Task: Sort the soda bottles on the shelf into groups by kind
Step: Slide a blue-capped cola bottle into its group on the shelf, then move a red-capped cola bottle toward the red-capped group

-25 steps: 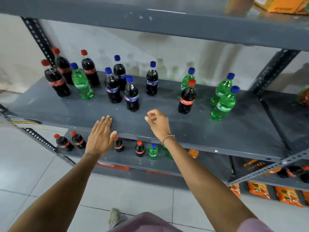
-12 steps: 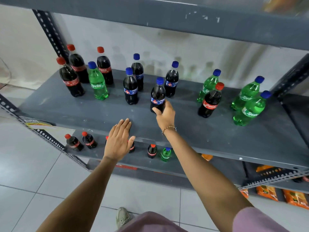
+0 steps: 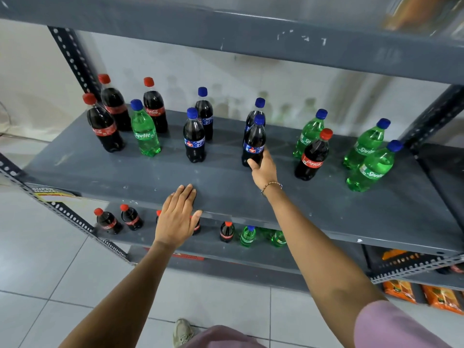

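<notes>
My right hand point(image 3: 264, 169) grips the base of a dark blue-capped cola bottle point(image 3: 254, 141) standing mid-shelf, just in front of another of its kind point(image 3: 256, 109). Two more blue-capped colas point(image 3: 193, 136) point(image 3: 204, 113) stand to its left. Three red-capped Coca-Cola bottles point(image 3: 104, 124) and one green Sprite bottle point(image 3: 144, 133) are at the far left. To the right a lone Coca-Cola bottle point(image 3: 312, 156) stands among three Sprite bottles point(image 3: 371, 167). My left hand point(image 3: 177, 217) rests flat and open on the grey shelf's point(image 3: 226, 197) front edge.
A lower shelf point(image 3: 213, 249) holds small Coca-Cola point(image 3: 108, 222) and Sprite bottles point(image 3: 248, 236). Orange snack packs point(image 3: 399, 290) lie at the bottom right. A shelf board point(image 3: 251, 38) hangs overhead, perforated posts point(image 3: 72, 56) flank the sides, and a tiled floor point(image 3: 50, 272) lies below.
My right hand reached from the shelf's front edge to the blue-capped cola and closed on its base. That bottle now stands further right, close before another one. The left hand stayed on the edge.
</notes>
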{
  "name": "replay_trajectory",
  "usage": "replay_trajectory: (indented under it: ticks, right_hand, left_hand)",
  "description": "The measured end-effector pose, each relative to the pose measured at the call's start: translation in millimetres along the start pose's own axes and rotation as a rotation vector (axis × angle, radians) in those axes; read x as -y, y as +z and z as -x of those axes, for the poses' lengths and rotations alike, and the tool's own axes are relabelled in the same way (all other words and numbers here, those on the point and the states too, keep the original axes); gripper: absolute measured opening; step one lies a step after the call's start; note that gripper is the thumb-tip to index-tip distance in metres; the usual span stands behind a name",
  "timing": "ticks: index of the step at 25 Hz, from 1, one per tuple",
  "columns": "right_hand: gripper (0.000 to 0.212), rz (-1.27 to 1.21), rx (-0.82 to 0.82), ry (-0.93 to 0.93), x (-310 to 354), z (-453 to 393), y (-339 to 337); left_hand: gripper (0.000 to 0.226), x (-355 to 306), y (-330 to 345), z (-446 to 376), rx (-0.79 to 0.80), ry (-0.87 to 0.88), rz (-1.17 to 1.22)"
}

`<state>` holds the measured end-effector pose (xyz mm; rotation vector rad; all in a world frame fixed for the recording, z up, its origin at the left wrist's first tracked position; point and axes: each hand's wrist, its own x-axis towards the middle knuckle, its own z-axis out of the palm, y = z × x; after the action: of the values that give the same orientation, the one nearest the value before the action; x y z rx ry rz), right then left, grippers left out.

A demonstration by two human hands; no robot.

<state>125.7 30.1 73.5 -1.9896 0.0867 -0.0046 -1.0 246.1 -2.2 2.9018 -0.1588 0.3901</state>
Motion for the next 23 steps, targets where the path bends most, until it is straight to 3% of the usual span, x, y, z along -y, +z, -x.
replay_trajectory:
  ticks: [2, 3, 6, 8, 10, 13, 16, 23]
  right_hand:
    - [0.066, -0.066, -0.003, 0.044, -7.2, 9.1, -6.4]
    - [0.059, -0.11, -0.08, 0.041, -14.4, 17.2, -10.5]
    - [0.02, -0.182, -0.573, -0.019, -45.5, 39.9, -31.5]
    - [0.024, -0.218, -0.792, -0.049, -58.6, 40.7, -58.7]
    - [0.043, -0.212, -0.71, 0.012, -65.8, 29.7, -88.5]
    - [0.076, -0.131, -0.323, 0.108, -67.3, 14.7, -118.6]
    - [0.067, -0.141, -0.148, 0.068, -64.2, 8.7, -133.2]
    - [0.056, -0.203, -0.087, 0.01, -48.5, 46.1, -105.7]
  left_hand:
    - [0.065, -1.0, -0.6, 0.0, -0.008, -0.005, 0.004]
    - [0.064, -1.2, -0.7, 0.0, -0.011, -0.008, 0.007]
    - [0.064, -2.0, 0.7, 1.4, -0.017, -0.011, 0.017]
    - [0.063, -1.7, 2.1, 2.8, -0.026, -0.01, 0.019]
    - [0.064, -3.0, 1.7, 3.2, -0.026, -0.013, 0.02]
    - [0.066, -3.9, 0.4, 3.1, -0.025, -0.014, 0.018]
    - [0.067, -5.8, -1.5, 3.7, -0.019, -0.009, 0.01]
    - [0.061, -3.0, -4.6, 3.2, -0.036, -0.006, 0.022]
